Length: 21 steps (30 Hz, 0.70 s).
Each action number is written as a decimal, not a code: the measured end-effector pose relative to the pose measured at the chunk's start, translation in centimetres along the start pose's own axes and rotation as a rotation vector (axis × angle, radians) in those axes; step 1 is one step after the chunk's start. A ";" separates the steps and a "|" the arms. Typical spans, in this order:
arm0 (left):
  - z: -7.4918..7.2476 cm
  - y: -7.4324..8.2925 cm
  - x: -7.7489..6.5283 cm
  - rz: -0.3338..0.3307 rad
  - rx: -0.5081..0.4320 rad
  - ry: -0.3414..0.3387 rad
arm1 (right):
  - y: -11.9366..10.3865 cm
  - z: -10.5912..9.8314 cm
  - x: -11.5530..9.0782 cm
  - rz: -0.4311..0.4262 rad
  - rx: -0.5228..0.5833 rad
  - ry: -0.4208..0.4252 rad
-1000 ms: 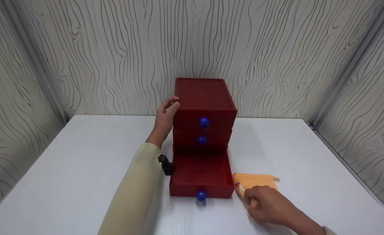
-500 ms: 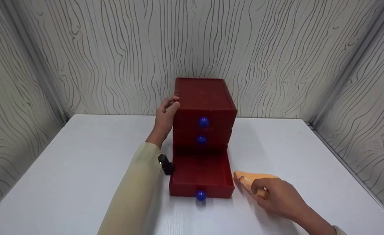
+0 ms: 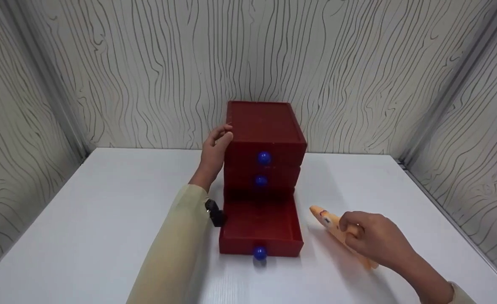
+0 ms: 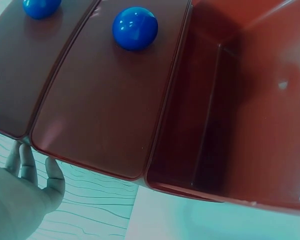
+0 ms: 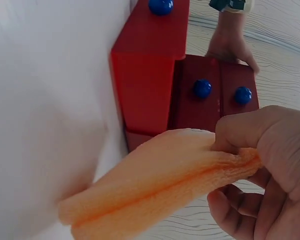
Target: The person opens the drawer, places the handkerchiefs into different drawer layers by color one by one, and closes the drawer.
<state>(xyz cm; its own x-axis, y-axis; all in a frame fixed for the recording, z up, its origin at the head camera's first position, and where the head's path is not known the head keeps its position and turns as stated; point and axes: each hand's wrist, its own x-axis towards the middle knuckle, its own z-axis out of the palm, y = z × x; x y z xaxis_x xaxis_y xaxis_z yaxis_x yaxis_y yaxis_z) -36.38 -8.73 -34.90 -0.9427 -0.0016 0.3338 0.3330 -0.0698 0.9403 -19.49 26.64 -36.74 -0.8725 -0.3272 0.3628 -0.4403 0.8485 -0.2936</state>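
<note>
A dark red drawer unit (image 3: 265,122) with blue knobs stands at the back middle of the table. Its bottom drawer (image 3: 261,247) is pulled out, and nothing lies inside it. My left hand (image 3: 213,154) rests against the unit's upper left side; in the left wrist view its fingers (image 4: 28,162) touch that side. Right of the drawer, my right hand (image 3: 377,236) pinches a fuzzy orange cloth (image 3: 332,223) with a face-like print by its upper edge. The cloth hangs tilted, its seamed edge (image 5: 155,195) showing in the right wrist view. Part of it is hidden by the hand.
The white table (image 3: 104,219) is bordered by wood-grain patterned panels (image 3: 159,71) at the back and both sides. Two upper drawers with a blue knob (image 3: 264,158) each are pushed in. A black device (image 3: 215,213) on the left wrist overlaps the open drawer's left edge.
My right hand has lifted the orange cloth off the table and moved slightly right and away from me. The cloth, flat before, now hangs tilted. The left hand and drawer have stayed put.
</note>
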 end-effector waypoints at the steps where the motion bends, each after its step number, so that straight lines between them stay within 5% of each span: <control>1: 0.0 0.0 0.0 -0.002 0.001 -0.002 | 0.0 -0.2 0.0 -0.009 0.007 0.020; 8: -0.1 -0.1 0.1 0.001 -0.025 -0.012 | 0.1 -1.3 0.3 -0.058 0.032 0.136; 21: -0.1 -0.1 0.1 0.003 -0.006 0.000 | -1.4 -2.3 1.5 -0.111 -0.007 0.223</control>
<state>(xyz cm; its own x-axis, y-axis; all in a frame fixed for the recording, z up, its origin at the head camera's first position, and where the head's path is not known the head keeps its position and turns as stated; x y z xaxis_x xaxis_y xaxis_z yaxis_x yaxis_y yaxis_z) -36.52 -8.79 -34.92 -0.9415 -0.0018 0.3369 0.3361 -0.0753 0.9388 -19.68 25.88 -33.70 -0.7503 -0.3188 0.5792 -0.5281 0.8160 -0.2350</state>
